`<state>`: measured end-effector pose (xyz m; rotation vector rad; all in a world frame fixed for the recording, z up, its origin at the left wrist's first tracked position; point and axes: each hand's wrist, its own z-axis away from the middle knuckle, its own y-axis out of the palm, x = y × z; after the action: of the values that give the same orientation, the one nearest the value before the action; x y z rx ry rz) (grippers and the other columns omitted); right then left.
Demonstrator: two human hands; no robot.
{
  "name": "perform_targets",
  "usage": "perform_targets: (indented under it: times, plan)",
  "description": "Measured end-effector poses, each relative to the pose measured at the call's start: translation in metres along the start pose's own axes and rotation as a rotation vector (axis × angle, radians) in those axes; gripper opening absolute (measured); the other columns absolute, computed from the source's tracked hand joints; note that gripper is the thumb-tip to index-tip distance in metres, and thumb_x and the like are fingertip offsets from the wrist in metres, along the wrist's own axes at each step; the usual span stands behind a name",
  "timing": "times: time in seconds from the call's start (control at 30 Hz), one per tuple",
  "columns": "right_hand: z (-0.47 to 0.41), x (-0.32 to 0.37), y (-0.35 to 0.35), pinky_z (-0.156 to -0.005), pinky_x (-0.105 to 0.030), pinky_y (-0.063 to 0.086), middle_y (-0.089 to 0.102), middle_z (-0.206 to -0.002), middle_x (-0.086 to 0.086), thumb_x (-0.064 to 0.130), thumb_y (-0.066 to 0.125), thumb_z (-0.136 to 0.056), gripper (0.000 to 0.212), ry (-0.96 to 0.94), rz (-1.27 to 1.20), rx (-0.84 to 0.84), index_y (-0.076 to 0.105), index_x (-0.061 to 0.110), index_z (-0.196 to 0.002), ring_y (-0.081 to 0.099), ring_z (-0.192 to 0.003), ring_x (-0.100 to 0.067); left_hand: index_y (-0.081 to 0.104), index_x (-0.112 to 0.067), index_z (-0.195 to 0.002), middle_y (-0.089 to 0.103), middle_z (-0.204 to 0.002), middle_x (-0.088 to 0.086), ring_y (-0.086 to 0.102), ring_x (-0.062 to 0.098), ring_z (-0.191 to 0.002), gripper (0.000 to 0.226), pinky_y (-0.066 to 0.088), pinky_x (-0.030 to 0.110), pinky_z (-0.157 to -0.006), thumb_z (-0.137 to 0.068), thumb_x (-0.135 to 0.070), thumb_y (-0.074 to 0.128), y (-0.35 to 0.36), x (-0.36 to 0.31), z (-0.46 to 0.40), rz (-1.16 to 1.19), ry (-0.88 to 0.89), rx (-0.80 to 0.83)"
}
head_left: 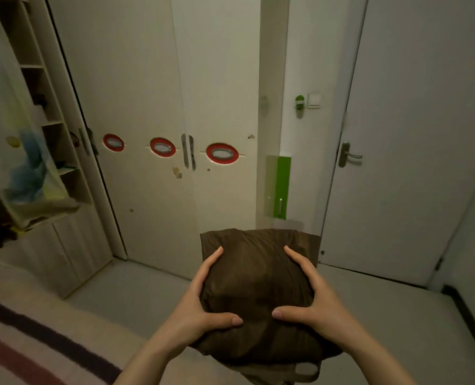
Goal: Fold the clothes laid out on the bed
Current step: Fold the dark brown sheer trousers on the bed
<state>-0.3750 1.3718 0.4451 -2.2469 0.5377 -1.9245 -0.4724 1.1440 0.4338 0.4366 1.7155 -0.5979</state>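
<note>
A folded brown garment is held up in the air in front of me, above the floor. My left hand grips its left side, thumb laid across the top and fingers down the edge. On the opposite side my right hand holds it the same way, thumb on top pointing inward. The two thumbs nearly meet at the near middle of the bundle. Part of the fabric hangs loose below my wrists.
A striped bed cover fills the lower left. Ahead stands a white wardrobe with red oval handles; an open shelf unit is on the left. A closed door is at the right. Pale floor lies between.
</note>
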Motion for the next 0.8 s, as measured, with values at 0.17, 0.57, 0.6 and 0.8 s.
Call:
perform_targets:
  times: [0.17,0.57,0.6,0.8]
  plan:
    - [-0.088,-0.018,-0.052,-0.089,-0.003,0.039,0.03,-0.128,0.04,0.047,0.087,-0.047,0.103,-0.004,0.004,-0.043,0.03,0.057,-0.132,0.039,-0.112,0.023,0.035,-0.062,-0.13,0.034,-0.139,-0.026,0.05,-0.001,-0.12,0.107,0.047,0.022,-0.097,-0.049,-0.023,0.093,0.002,0.0,-0.115,-0.021,0.03,0.042]
    - [-0.374,-0.081,-0.059,-0.102,-0.02,0.037,0.033,-0.139,0.025,0.044,0.085,-0.053,0.101,-0.126,-0.038,0.259,0.028,0.053,-0.136,0.038,-0.125,0.003,0.029,-0.054,-0.136,0.031,-0.136,-0.029,0.047,-0.006,-0.12,0.106,0.046,0.016,-0.093,-0.056,-0.018,0.089,-0.084,0.046,-0.302,-0.086,0.001,-0.241]
    - [-0.4,-0.084,-0.054,-0.103,-0.02,0.037,0.032,-0.138,0.028,0.045,0.085,-0.052,0.101,-0.138,-0.046,0.31,0.028,0.054,-0.135,0.038,-0.124,0.004,0.03,-0.053,-0.136,0.032,-0.137,-0.028,0.048,-0.005,-0.12,0.106,0.047,0.016,-0.093,-0.056,-0.016,0.089,-0.092,0.05,-0.313,-0.08,-0.008,-0.294]
    - [-0.524,-0.093,0.004,-0.09,0.0,0.035,0.036,-0.132,0.033,0.046,0.085,-0.048,0.102,-0.242,-0.109,0.597,0.033,0.045,-0.136,0.038,-0.116,0.022,0.033,-0.042,-0.139,0.039,-0.136,-0.022,0.052,-0.01,-0.114,0.107,0.045,0.009,-0.086,-0.053,-0.007,0.088,-0.14,0.077,-0.339,-0.069,-0.06,-0.622]
